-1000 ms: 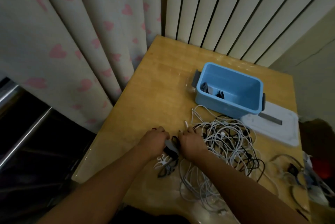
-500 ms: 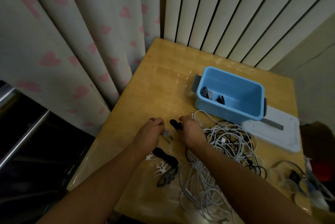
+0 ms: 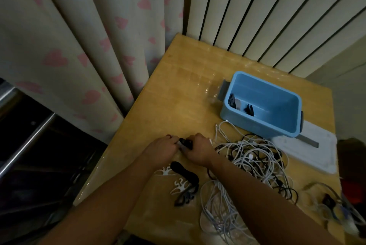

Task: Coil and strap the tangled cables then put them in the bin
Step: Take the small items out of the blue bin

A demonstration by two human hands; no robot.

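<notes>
A tangle of white and black cables lies on the wooden table, right of my hands. My left hand and my right hand meet knuckle to knuckle, both closed on a small black strap held between them. A blue bin stands beyond the cables, with a couple of dark strapped items inside. More black straps lie on the table just below my hands. Loose white cable loops trail under my right forearm.
A white lid lies right of the bin. White and dark flame-shaped pieces sit beside the straps. More cables and clutter lie at the table's right edge. Heart-print curtains hang along the left; the table drops off at left.
My hands lifted a strap off the pile near me, carried it farther up the table, and have now come together on it. The view tilted slightly.
</notes>
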